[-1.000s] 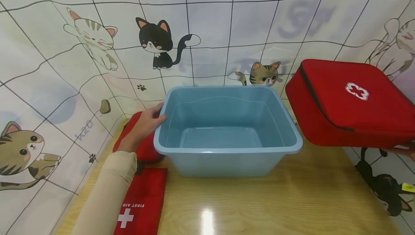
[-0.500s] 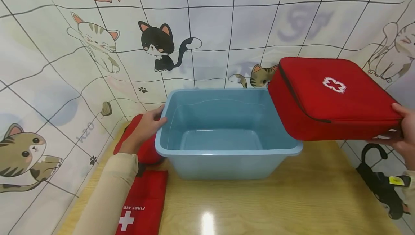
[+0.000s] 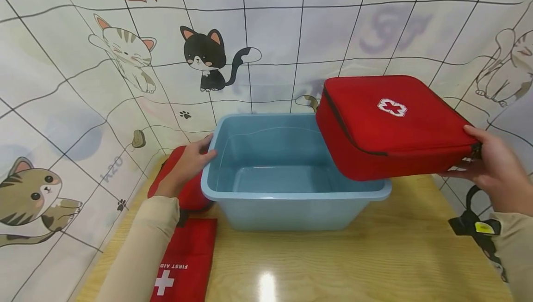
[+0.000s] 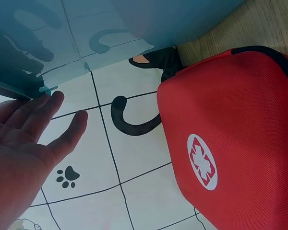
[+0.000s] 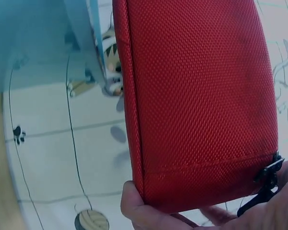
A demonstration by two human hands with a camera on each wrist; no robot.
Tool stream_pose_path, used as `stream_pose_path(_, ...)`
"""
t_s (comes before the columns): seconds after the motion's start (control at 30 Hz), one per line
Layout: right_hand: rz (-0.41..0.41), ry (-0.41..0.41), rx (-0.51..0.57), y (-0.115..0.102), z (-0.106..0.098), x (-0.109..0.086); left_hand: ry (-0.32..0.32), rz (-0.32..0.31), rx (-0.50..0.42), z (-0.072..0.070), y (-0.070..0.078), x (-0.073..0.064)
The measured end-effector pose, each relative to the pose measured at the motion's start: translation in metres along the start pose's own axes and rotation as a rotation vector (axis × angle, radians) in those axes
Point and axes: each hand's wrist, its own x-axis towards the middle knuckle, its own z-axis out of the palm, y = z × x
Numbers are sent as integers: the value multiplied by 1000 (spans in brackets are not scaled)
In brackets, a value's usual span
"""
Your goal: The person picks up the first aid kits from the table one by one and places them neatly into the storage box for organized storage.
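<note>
A light blue plastic tub [image 3: 295, 213] stands on the wooden table. My left hand [image 3: 190, 165] is at its left rim, and the left wrist view shows the fingers [image 4: 31, 115] fairly straight against the rim with the thumb apart. A red zipped first-aid bag [image 3: 387, 126] with a white-edged cross is held up over the tub's right part, tilted, hiding that end of the rim. My right hand [image 3: 495, 168] grips the bag's right end, thumb on top and fingers underneath. A black zip pull [image 5: 269, 175] shows beside that hand in the right wrist view.
A smaller rounded red case [image 3: 193, 193] lies left of the tub, partly under my left forearm. In front of it lies a flat red FIRST AID pouch [image 3: 189, 255]. A cat-print wall covering [image 3: 275, 33] rises behind the table.
My right hand has come into view from the right, carrying the first-aid bag leftward until it overlaps the tub's right side. My left hand and the tub have stayed put.
</note>
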Motion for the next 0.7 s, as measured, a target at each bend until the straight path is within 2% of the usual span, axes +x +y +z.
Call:
stream_pose_path(0.37,75,-96,-65,-8,37,-2,-3,-10,4,0,4,-2)
stream_pose_path(0.7,120,-110,-126,-2,72,1,-2,2,-11,0,4,-2)
